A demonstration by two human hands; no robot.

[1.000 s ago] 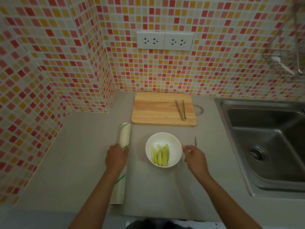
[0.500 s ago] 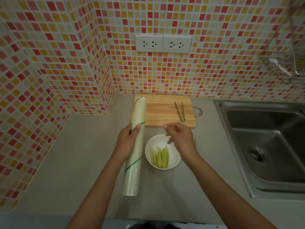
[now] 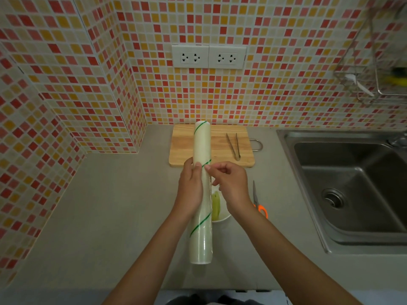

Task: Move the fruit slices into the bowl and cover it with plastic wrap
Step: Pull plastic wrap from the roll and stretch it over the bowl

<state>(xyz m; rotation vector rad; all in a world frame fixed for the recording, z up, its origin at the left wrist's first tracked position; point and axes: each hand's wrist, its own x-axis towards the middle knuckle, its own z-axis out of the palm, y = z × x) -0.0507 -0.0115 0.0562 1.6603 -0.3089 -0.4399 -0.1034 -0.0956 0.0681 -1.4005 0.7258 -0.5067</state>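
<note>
Head view shows the fruit slices (image 3: pixel 216 204) already in the bowl (image 3: pixel 222 216), which sits just below and behind both grips, mostly hidden. Left hand (image 3: pixel 191 188) is wrapped around the plastic wrap roll (image 3: pixel 201 194) near its middle; right hand (image 3: pixel 231 183) pinches at the roll's surface beside that grip, apparently seeking the film's edge. Unrolling, cutting and covering remain, I judge.

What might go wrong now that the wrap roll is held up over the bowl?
The roll hangs right above the bowl of fruit slices; a slip from the left hand could knock it. The right hand is picking at the film edge, which may tear or cling to itself. The scissors lie close beside the right wrist.
</note>
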